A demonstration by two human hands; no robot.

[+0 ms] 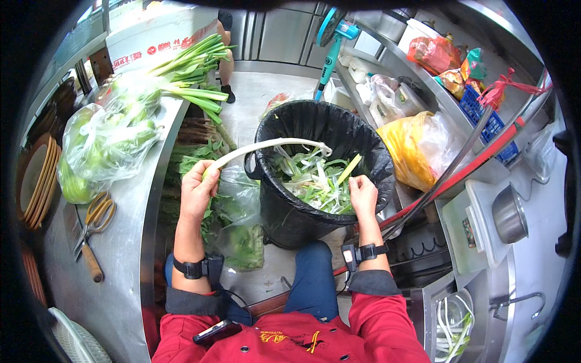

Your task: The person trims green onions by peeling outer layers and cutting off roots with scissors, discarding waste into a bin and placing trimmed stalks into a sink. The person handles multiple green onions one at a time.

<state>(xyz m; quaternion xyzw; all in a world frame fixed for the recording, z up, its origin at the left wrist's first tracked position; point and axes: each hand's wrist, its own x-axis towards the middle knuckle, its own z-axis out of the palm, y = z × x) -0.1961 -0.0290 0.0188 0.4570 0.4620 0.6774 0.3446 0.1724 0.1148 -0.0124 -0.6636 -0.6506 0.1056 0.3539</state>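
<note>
My left hand [198, 183] grips the green end of a long scallion stalk [268, 144]. The stalk arches right over the black waste bin [290, 229], and its pale root end hangs above the opening. My right hand [364, 196] is over the bin's right side with thumb and fingers pinched together. A flat green leaf piece [348, 169] lies right by those fingertips; whether they hold it I cannot tell. A black liner [313, 113] covers the bin's inside. Scallion trimmings [313, 183], pale and green, are heaped in it.
On the left steel counter [125, 236] lie a scallion bunch [195, 68], bagged green vegetables [109, 140], scissors [97, 215] and a wooden-handled knife [91, 263]. Leafy greens and plastic bags [238, 195] sit beside the bin. A sink basin [454, 326] at right holds white stalks. Someone's leg [226, 63] shows beyond.
</note>
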